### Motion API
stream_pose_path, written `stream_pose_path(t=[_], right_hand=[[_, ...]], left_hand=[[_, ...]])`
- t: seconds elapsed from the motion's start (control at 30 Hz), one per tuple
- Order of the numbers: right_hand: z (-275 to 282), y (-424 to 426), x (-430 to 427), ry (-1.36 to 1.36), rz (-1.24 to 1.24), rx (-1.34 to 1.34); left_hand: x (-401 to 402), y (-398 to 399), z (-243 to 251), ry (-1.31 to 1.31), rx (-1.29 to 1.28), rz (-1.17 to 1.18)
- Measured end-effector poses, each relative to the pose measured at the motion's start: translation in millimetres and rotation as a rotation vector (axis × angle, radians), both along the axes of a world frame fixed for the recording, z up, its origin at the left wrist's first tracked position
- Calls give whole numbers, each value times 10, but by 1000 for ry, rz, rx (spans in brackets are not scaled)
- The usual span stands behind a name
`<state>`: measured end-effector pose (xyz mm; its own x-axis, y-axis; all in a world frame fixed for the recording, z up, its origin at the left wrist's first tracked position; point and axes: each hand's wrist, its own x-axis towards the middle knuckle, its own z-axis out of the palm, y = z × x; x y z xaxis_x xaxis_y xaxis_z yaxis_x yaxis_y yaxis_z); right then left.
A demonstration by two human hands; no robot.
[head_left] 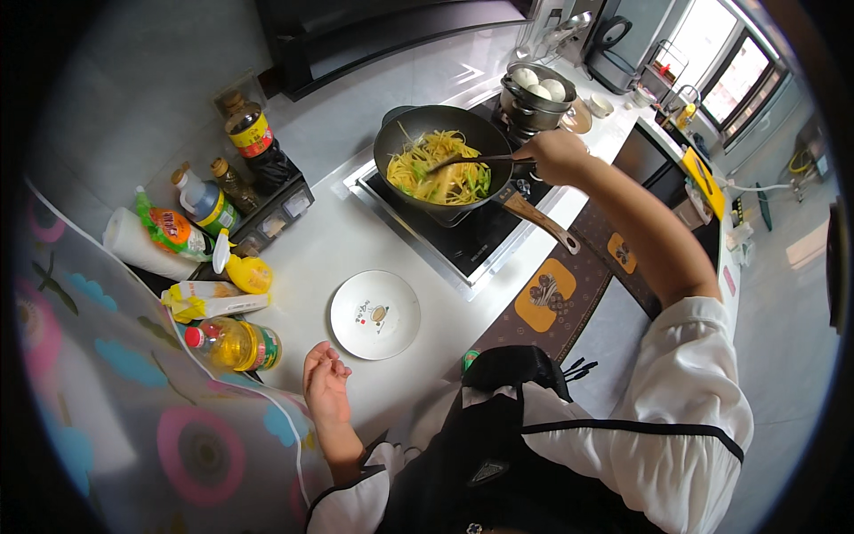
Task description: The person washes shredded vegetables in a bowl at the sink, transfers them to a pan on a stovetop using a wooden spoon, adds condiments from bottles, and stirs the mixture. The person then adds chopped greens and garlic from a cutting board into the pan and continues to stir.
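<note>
My right hand [552, 159] grips the handle of a dark spatula [475, 160]. The spatula's blade reaches into shredded yellow food with green pieces [444, 170], probably potato and pepper. A dark wok [393, 133] holds this food on the black glass cooktop [470, 257]. The wok's wooden handle [539, 219] points toward my body, and neither hand is on it. My left hand [328, 377] is raised with its fingers loosely curled and apart, holding nothing. It is near a white plate [347, 320] with a printed design on the counter.
A pot [534, 110] with round white buns stands at the back burner. On the left are an oil bottle [233, 344], a yellow spray bottle [248, 272], a paper roll [143, 243] and a soy sauce bottle [248, 130] on a spice rack [280, 213]. A range hood [400, 47] hangs above.
</note>
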<state>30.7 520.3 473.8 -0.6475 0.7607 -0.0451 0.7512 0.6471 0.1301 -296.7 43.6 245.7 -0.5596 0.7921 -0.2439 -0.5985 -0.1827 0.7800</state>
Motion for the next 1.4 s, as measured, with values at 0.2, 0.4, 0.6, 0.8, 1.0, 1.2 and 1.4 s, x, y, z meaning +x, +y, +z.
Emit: stream_pose_path(t=[0.2, 0.4, 0.6, 0.8, 1.0, 1.2, 1.4], right_hand=[[1255, -207, -215, -252, 42, -58], [373, 426, -371, -151, -42, -129], [722, 1258, 34, 279, -399, -709], [290, 1482, -9, 575, -683, -733], [-485, 1561, 170, 615, -305, -711], [28, 929, -91, 252, 133, -354], [1093, 317, -142, 0, 239, -211]], left_hand=[[-14, 76, -1, -9, -1, -27], [32, 214, 19, -20, 4, -8], [-61, 33, -128, -18, -23, 34], [45, 103, -151, -46, -23, 7], [50, 92, -8, -27, -56, 10], [-47, -7, -35, -8, -97, 38], [25, 176, 3, -12, -79, -19]])
